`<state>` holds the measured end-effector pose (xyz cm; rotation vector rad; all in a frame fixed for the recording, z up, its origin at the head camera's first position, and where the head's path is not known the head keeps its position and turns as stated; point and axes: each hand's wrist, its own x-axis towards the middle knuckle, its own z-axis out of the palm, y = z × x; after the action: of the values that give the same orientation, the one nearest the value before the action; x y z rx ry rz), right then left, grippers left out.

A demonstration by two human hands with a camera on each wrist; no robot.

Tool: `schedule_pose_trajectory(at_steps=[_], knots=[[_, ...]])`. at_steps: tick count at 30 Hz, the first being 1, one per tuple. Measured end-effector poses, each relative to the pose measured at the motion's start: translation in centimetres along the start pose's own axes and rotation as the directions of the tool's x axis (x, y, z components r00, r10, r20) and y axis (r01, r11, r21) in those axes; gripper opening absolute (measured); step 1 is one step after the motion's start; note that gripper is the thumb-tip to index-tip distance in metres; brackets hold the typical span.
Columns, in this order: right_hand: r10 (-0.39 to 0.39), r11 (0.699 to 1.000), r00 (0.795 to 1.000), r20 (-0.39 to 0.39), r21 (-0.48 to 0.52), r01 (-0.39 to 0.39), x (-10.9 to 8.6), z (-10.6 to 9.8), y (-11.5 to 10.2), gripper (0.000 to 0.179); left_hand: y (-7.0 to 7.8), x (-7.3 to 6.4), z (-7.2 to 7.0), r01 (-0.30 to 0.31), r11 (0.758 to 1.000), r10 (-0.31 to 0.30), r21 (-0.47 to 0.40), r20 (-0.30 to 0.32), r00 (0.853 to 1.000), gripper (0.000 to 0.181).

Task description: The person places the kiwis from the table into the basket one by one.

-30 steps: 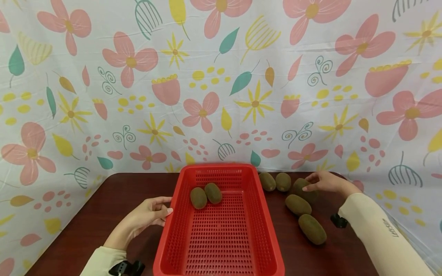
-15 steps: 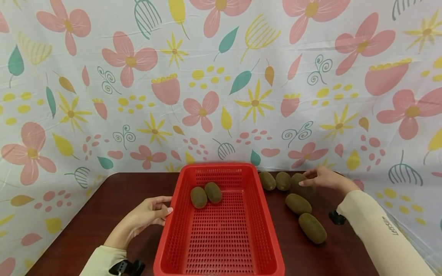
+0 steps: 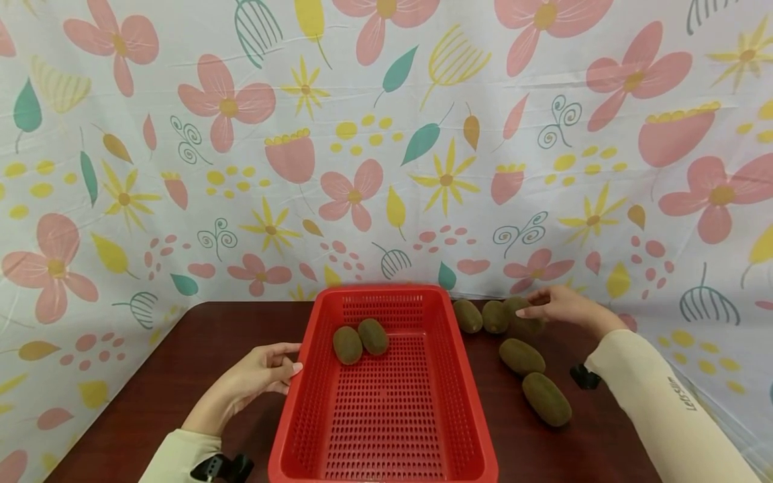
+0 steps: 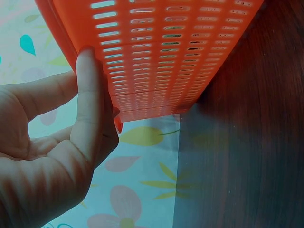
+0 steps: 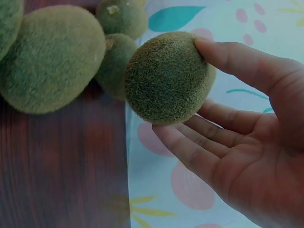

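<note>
My right hand (image 3: 564,308) pinches a brown fuzzy kiwi (image 5: 168,78) between thumb and fingertips at the table's far right; fingers partly cover it in the head view. Left of it stand two more kiwis, one (image 3: 495,316) beside the held fruit and another (image 3: 468,316) by the basket. Nearer lie a kiwi (image 3: 522,357) and, in front of it, a larger-looking one (image 3: 546,400). With thumb and fingers, my left hand (image 3: 260,376) holds the left rim of the red plastic basket (image 3: 477,416). Inside, two kiwis (image 3: 347,346) rest side by side towards the back left.
The dark wooden table (image 3: 163,402) extends on both sides of the basket. Behind it hangs a flowered white cloth (image 3: 386,147), close to the table's back edge. The basket walls stand up between the inside kiwis and those on the right.
My right hand has shifted a little left and back with the pinched kiwi, which now sits closer to its neighbour. My left hand and the basket have stayed put.
</note>
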<state>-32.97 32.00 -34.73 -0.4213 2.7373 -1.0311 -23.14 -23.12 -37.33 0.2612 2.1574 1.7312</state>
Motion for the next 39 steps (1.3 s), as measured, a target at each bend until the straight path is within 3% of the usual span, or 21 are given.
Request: schedule_pose_trajectory(at_steps=[14, 27, 39], knots=[[-0.021, 0.999, 0.996, -0.087, -0.035, 0.018, 0.6, 0.0, -3.5, 0.068, 0.0, 0.1, 0.0, -0.015, 1.000, 0.015, 0.001, 0.027, 1.000, 0.065], [-0.051, 0.998, 0.996, -0.072, -0.052, 0.047, 1.3, 0.5, -8.0, 0.068, -0.1, 0.0, -0.1, 0.003, 1.000, -0.002, -0.007, 0.013, 1.000, 0.067], [-0.088, 0.995, 0.994, -0.060, -0.051, 0.085, 2.6, 1.4, -12.0, 0.066, 0.0, -0.1, -0.1, -0.017, 1.000, 0.017, -0.004, 0.027, 1.000, 0.065]])
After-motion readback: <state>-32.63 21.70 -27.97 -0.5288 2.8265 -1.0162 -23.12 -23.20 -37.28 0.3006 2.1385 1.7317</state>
